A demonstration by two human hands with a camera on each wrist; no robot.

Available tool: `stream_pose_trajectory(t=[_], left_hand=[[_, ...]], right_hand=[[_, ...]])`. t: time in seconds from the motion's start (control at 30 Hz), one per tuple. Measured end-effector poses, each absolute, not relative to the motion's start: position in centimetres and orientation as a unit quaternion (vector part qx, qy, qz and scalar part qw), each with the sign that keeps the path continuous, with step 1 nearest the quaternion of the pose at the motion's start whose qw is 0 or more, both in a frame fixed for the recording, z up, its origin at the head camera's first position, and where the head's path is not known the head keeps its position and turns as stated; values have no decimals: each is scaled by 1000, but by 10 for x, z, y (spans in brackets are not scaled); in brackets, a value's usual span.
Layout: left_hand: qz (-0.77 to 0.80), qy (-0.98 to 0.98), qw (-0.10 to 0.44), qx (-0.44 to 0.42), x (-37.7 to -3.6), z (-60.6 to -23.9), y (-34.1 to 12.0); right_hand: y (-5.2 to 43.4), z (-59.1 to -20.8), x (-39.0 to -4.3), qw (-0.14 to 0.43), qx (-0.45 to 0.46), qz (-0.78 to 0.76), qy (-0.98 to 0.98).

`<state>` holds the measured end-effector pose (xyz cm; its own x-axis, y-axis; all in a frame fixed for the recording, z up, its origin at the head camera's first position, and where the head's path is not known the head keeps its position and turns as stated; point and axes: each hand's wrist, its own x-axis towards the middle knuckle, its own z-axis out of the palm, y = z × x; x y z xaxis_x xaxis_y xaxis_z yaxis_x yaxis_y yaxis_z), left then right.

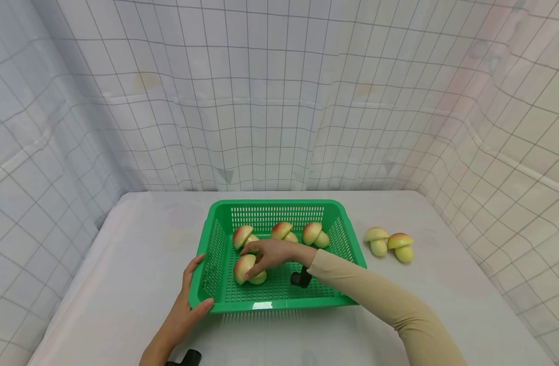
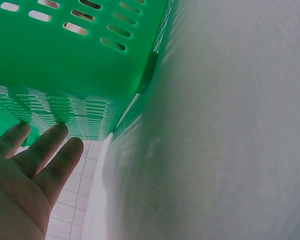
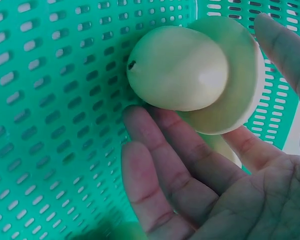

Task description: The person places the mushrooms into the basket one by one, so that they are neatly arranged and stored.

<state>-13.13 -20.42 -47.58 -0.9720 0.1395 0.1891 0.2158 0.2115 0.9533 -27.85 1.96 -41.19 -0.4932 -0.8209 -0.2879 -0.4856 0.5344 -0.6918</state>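
One beige sleeve extended from the lower right of the head frame. The right hand held one mushroom between curled fingers and thumb inside one green basket, mid-frame. Three upper mushrooms lay above it. The left hand touched the basket's lower-left corner, fingers straightened. Two outer mushrooms lay right of centre.

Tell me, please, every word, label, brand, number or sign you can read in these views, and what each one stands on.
There is no readable text in any view.
Green plastic basket: the pale patch on its near rim may be a label or glare; too small to tell.
Mushrooms: no lettering shows.
Checked backdrop cloth: faint, blurred patches, nothing legible.
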Motion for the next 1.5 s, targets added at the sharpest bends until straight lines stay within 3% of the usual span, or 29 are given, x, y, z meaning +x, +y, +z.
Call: stream_pose_trajectory(t=[0.63,1.0,1.5], left_hand=[[-631,-768,28,-111,-132,-478,-204],[-633,-767,23,-108,-132,-478,-204],[-632,-767,26,-104,-132,-477,-203]], right_hand=[[54,-383,-291,298,-349,-278,844],[115,-348,-296,208,-305,-315,874],[214,-342,-297,135,-198,-396,886]])
